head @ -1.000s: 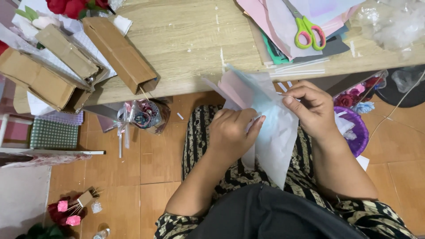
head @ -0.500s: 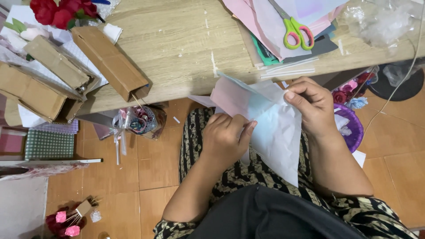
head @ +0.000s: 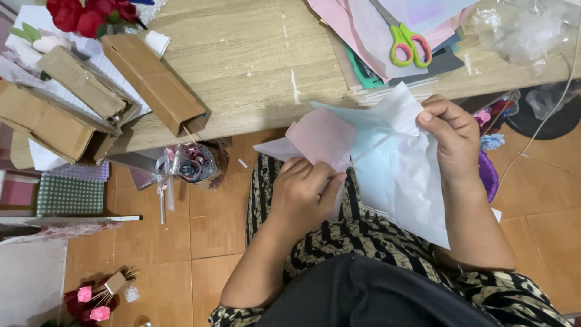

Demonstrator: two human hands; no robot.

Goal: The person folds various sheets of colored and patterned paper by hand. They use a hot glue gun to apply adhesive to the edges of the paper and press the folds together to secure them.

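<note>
My left hand (head: 307,189) pinches the lower edge of a pink tissue sheet (head: 315,140) held in front of my lap. My right hand (head: 451,134) grips the upper right of a pale blue and white tissue sheet (head: 399,175) that hangs down over my patterned trousers. The pink and blue sheets overlap between the two hands, just below the edge of the wooden table (head: 254,66). What lies under the sheets is hidden.
Scissors with green and pink handles (head: 405,42) lie on a stack of coloured paper (head: 363,36) at the table's top right. Cardboard boxes (head: 151,85) and red artificial roses (head: 91,15) sit at the left. Ribbon bundle (head: 190,163) and small bouquets (head: 97,297) lie on the tiled floor.
Both hands have lifted the tissue sheets slightly and spread them wider. The pink sheet now shows more to the left of my left hand.
</note>
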